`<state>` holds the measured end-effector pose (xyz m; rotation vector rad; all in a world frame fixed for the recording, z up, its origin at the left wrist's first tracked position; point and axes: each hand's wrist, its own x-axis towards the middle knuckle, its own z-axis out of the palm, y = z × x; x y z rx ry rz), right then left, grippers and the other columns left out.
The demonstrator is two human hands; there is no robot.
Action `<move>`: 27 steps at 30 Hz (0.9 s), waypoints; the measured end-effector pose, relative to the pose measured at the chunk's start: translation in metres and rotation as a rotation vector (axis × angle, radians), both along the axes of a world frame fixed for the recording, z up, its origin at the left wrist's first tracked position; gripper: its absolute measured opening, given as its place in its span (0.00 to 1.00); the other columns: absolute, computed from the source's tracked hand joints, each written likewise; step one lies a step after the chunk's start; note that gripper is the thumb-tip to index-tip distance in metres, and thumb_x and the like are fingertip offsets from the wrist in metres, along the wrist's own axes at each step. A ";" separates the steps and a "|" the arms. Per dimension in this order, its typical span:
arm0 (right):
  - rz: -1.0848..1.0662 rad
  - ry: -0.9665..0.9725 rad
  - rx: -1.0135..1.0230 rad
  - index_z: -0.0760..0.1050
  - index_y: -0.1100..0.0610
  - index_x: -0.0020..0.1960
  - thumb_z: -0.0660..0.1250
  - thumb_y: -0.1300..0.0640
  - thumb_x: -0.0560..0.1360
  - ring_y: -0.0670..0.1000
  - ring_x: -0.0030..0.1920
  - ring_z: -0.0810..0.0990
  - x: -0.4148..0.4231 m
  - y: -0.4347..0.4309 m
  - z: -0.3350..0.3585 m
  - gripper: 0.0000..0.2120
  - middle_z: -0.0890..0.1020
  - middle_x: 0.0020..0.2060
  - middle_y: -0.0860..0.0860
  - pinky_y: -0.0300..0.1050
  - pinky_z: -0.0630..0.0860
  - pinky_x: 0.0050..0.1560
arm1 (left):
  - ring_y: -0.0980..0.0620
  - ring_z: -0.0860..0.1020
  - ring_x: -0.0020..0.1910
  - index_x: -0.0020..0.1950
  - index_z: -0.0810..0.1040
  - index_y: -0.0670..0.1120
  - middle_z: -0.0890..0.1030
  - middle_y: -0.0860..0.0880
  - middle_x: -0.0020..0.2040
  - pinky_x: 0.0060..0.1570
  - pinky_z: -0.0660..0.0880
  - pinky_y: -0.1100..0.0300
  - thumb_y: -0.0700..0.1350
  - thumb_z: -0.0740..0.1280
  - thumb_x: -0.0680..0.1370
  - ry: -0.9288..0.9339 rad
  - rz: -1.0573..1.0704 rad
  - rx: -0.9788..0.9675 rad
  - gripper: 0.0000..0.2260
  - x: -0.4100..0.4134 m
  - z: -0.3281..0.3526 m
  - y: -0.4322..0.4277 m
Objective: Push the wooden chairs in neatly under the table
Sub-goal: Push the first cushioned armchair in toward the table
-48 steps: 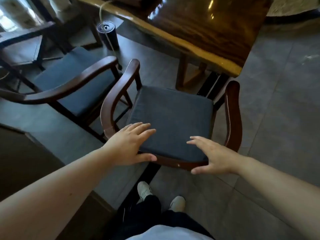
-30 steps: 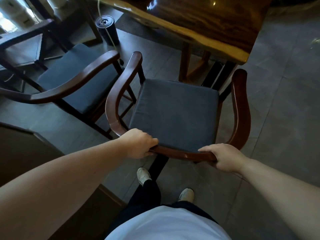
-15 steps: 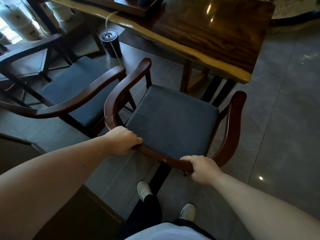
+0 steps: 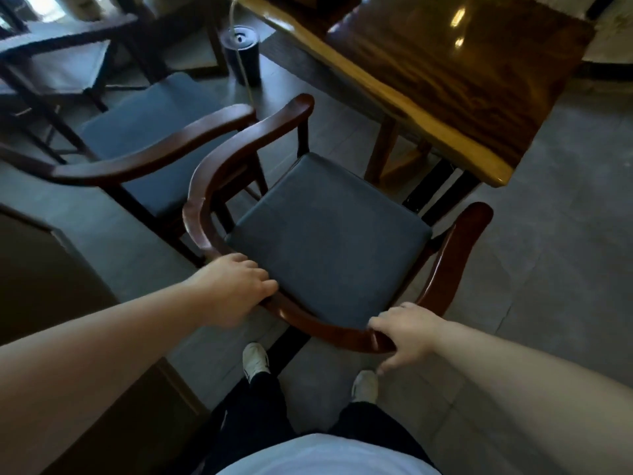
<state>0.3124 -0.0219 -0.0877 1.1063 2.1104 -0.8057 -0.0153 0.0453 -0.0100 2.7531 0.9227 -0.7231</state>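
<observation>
**Both hands on the back rail, chair angled toward the table corner**

While the dark-stained wooden armchair with the grey-blue seat cushion stands on the tiled floor just short of the glossy brown slab table, the person holds its curved back rail at two places. The left hand is wrapped over the rail near the left bend, fingers curled down on the wood; the right hand lies on the rail further right, fingers loosely hooked over it, thumb underneath, a lighter hold. Two spaced holds probably serve to steer as well as push. Open front toward the table's near corner, the chair's back-to-front axis runs up and right, skewed to the table edge. A second matching armchair stands just beside it on the left, their arms almost touching.
</observation>
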 end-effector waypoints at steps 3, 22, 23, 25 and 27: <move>0.083 -0.035 0.017 0.73 0.51 0.60 0.52 0.15 0.58 0.55 0.54 0.79 0.027 0.018 -0.009 0.48 0.80 0.53 0.50 0.55 0.72 0.55 | 0.49 0.77 0.55 0.60 0.72 0.55 0.80 0.54 0.55 0.56 0.72 0.50 0.54 0.62 0.74 0.020 0.099 0.013 0.15 0.035 -0.004 -0.026; 0.003 -0.206 -0.119 0.79 0.54 0.61 0.41 0.22 0.72 0.58 0.60 0.77 0.107 0.074 -0.006 0.45 0.81 0.59 0.54 0.51 0.70 0.61 | 0.50 0.79 0.49 0.51 0.74 0.56 0.81 0.55 0.47 0.45 0.73 0.54 0.59 0.59 0.73 -0.074 0.223 -0.003 0.12 0.111 -0.011 -0.037; -0.008 -0.189 -0.102 0.79 0.54 0.60 0.43 0.23 0.72 0.58 0.58 0.78 0.109 0.074 -0.006 0.44 0.82 0.58 0.55 0.51 0.72 0.61 | 0.51 0.78 0.50 0.53 0.74 0.56 0.80 0.56 0.48 0.46 0.73 0.54 0.59 0.60 0.74 -0.083 0.221 -0.012 0.12 0.111 -0.009 -0.036; -0.063 -0.142 -0.089 0.79 0.55 0.59 0.47 0.25 0.74 0.58 0.56 0.79 0.108 0.073 -0.002 0.40 0.82 0.56 0.55 0.50 0.74 0.58 | 0.51 0.78 0.51 0.55 0.73 0.56 0.80 0.55 0.50 0.47 0.74 0.53 0.58 0.60 0.73 -0.093 0.198 -0.037 0.13 0.107 -0.004 -0.033; -0.129 -0.068 -0.083 0.78 0.55 0.58 0.50 0.29 0.77 0.57 0.56 0.79 0.102 0.072 0.006 0.34 0.82 0.56 0.55 0.47 0.72 0.52 | 0.51 0.77 0.52 0.56 0.73 0.55 0.79 0.55 0.51 0.47 0.75 0.52 0.59 0.60 0.72 -0.090 0.157 -0.051 0.15 0.102 -0.001 -0.027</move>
